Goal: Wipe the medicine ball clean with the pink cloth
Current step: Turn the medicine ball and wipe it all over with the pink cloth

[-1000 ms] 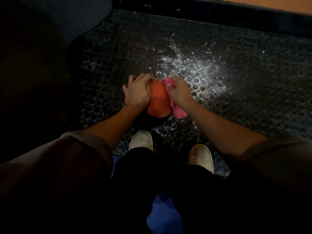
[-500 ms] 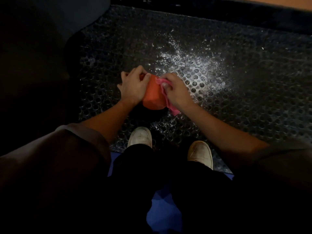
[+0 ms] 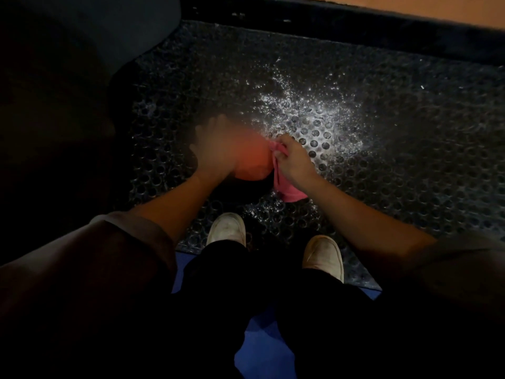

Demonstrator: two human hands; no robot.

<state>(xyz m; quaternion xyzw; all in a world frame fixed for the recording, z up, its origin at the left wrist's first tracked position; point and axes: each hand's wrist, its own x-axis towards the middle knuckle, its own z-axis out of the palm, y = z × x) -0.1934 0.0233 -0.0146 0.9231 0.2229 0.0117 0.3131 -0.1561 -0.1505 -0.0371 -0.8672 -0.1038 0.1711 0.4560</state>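
View: head camera, looking down past the person's own arms and legs in dim light.

Left hand: the left hand (image 3: pixel 216 149) lies over the top and left side of the ball. It is blurred, so I cannot tell whether its fingers curl around the ball or lie flat on it.

Medicine ball: the orange medicine ball (image 3: pixel 252 166) sits on the mat between the two hands, touching both. Only its right and near side shows; the left hand covers the rest.

Right hand: the right hand (image 3: pixel 293 157) is closed, its fingers pinching the cloth against the ball's right side.

Pink cloth: the pink cloth (image 3: pixel 287 188) is bunched under the right hand's fingers, with a loose end hanging below the wrist toward the person.

Mat: a black rubber mat (image 3: pixel 410 160) full of round holes lies beneath both hands.

White specks: a glinting white scatter (image 3: pixel 314 119) spreads over the mat just beyond the right hand.

Shoes: a pale left shoe (image 3: pixel 226 228) and right shoe (image 3: pixel 323 255) stand on the mat's near edge, nearer the person than the hands.

Sleeves: a dark left sleeve (image 3: pixel 95 255) and right sleeve (image 3: pixel 451 263) fill the lower corners.

Floor: a blue floor (image 3: pixel 262 348) shows between the dark trouser legs.

Far edge: a black border (image 3: pixel 328 31) runs beyond the mat, well apart from the hands.
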